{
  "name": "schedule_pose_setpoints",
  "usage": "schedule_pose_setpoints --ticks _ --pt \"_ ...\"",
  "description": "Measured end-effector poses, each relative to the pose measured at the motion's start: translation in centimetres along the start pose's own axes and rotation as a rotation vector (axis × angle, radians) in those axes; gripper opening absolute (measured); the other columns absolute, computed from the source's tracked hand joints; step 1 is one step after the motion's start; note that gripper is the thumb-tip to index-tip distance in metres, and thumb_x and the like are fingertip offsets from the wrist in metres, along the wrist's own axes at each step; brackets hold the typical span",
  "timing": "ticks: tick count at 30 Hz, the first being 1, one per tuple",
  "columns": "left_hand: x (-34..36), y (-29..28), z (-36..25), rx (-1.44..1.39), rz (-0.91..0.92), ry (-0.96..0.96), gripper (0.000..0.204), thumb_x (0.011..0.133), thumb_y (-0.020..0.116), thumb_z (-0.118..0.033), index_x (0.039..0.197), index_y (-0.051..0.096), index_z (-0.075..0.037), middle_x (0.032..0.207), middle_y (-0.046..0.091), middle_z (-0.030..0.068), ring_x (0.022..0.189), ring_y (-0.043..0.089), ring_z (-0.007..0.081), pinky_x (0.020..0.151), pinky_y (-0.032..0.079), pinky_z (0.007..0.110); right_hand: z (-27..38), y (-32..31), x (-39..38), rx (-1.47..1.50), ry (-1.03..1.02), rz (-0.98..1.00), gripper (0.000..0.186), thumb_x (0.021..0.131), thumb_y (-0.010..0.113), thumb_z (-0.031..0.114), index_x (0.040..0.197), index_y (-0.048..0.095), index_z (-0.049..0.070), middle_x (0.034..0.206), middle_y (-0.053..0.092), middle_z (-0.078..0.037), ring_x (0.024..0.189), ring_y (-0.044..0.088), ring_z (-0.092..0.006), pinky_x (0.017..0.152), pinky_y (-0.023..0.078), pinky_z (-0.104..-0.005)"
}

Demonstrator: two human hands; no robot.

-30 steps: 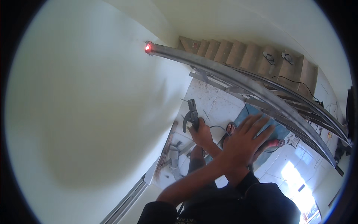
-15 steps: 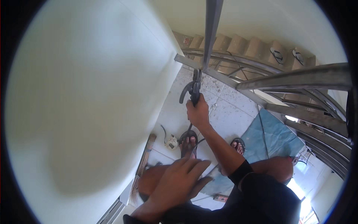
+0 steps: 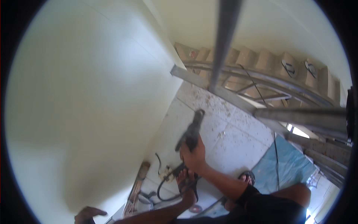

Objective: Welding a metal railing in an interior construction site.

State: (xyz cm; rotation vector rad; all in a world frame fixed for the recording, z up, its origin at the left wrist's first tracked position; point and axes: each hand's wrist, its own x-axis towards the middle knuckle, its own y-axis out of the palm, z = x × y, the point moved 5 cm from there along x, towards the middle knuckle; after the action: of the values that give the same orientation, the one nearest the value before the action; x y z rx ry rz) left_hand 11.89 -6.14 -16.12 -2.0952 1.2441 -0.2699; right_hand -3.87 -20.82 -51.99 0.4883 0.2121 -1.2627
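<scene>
My right hand [image 3: 193, 156] is wrapped round the grip of a black welding electrode holder [image 3: 192, 131], held above the white tiled floor. The holder's jaw end points away from me, towards the base of an upright metal post [image 3: 223, 44]; no rod shows in it. A dark cable [image 3: 159, 192] loops near my left foot below the holder. At the lower left, beside the wall, my left hand [image 3: 88, 215] is partly cut off by the picture's edge. One of its digits stretches to the right, and nothing shows in it.
A curved metal railing [image 3: 268, 80] borders stairs [image 3: 242, 56] with a pair of sandals [image 3: 288, 68]. On the right lies a blue-green sheet [image 3: 276, 160] crossed by a cable. A stick broom [image 3: 138, 186] leans along the left wall [image 3: 93, 112]. Debris dots the floor tiles [image 3: 235, 145].
My right hand has drawn the electrode holder back from the post's base, towards me. My left hand has moved to the lower left, near the wall. The view has also shifted.
</scene>
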Motion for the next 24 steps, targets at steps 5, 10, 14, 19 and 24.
schedule_pose_setpoints --ticks 5,10,14,19,24 --pt "-2.5 -0.3 8.3 -0.043 0.417 -0.396 0.035 0.083 0.065 -0.019 0.109 0.059 0.004 0.099 0.063 0.0186 0.092 0.061 0.0301 0.084 0.048 0.039 0.0 -1.1 -1.0 0.204 0.144 -0.040 0.019 0.085 0.057 0.007 0.097 0.042 0.005 0.064 0.051 -0.005 0.046 0.051 -0.0133 0.040 0.044 -0.0271" --pt "-4.3 -2.2 11.0 0.103 0.304 -0.345 0.023 0.090 0.049 -0.004 0.111 0.056 0.000 0.103 0.060 0.0207 0.094 0.059 0.0336 0.083 0.049 0.044 -0.5 0.9 -0.6 0.435 0.165 0.092 0.015 0.086 0.054 0.004 0.092 0.040 0.005 0.062 0.048 -0.006 0.046 0.049 -0.0137 0.040 0.042 -0.0286" --pt "1.4 1.0 5.5 0.803 0.772 0.295 0.034 0.083 0.061 -0.018 0.104 0.059 0.009 0.102 0.060 0.0199 0.097 0.057 0.0288 0.089 0.043 0.038 -0.1 1.4 -0.2 0.445 0.113 0.069 0.014 0.086 0.054 0.005 0.089 0.040 0.005 0.060 0.047 -0.006 0.046 0.049 -0.0143 0.042 0.043 -0.0291" --pt "1.7 2.3 9.0 0.443 0.455 0.041 0.038 0.081 0.065 -0.022 0.105 0.060 0.007 0.101 0.062 0.0181 0.095 0.059 0.0275 0.088 0.044 0.037 -1.3 1.8 -0.9 0.420 0.163 0.084 0.015 0.086 0.054 0.004 0.091 0.040 0.005 0.061 0.049 -0.006 0.048 0.051 -0.0146 0.043 0.044 -0.0291" --pt "1.0 3.0 11.3 0.030 0.216 -0.205 0.041 0.080 0.069 -0.026 0.106 0.060 0.004 0.099 0.063 0.0163 0.093 0.060 0.0261 0.087 0.045 0.035 1.1 1.5 -0.9 0.342 0.064 0.084 0.018 0.085 0.052 0.000 0.096 0.039 0.005 0.063 0.050 -0.005 0.049 0.053 -0.0129 0.043 0.044 -0.0266"
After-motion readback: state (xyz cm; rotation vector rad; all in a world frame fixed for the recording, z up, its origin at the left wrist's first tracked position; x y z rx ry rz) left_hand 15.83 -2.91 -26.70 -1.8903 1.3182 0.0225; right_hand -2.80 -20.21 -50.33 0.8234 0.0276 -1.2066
